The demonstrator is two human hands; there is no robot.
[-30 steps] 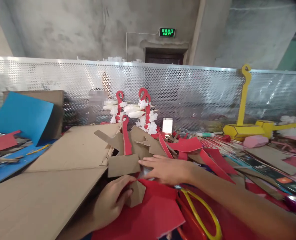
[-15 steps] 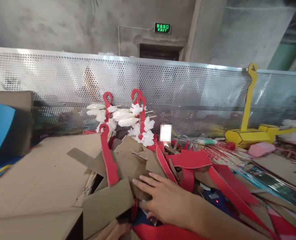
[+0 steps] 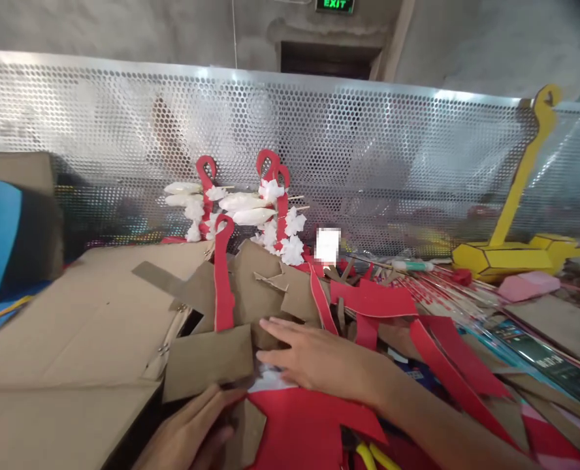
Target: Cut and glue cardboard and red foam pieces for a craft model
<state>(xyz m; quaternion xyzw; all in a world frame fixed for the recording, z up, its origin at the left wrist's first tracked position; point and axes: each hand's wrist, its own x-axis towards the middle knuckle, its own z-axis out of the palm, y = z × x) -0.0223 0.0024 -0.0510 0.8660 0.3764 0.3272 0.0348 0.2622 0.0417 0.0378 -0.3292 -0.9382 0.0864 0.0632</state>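
My right hand (image 3: 304, 356) lies with fingers stretched out over a pile of brown cardboard scraps (image 3: 265, 281), holding nothing. My left hand (image 3: 192, 424) is at the bottom, its fingers extended along the lower edge of a rectangular cardboard piece (image 3: 209, 362). Another cut cardboard piece (image 3: 251, 431) lies beside its fingertips, partly hidden by the hand. A red hook-ended strip (image 3: 224, 281) rises behind the rectangle. Between my hands and below them lies a red sheet (image 3: 300, 424). Yellow-handled pliers or cutters (image 3: 368, 454) show at the bottom edge, partly cut off.
A large cardboard box (image 3: 74, 326) fills the left. Red hooked stems with white flowers (image 3: 290, 248) stand before a perforated metal screen (image 3: 392, 156). Red strips (image 3: 456, 365), a phone (image 3: 539, 356), thin sticks and a yellow hooked shape (image 3: 496, 254) lie or stand at right.
My left hand has come further into view, up beside the rectangle. My right hand stays over the scraps, fingers less spread. More of the red sheet and the yellow handles now show; the view has tilted down.
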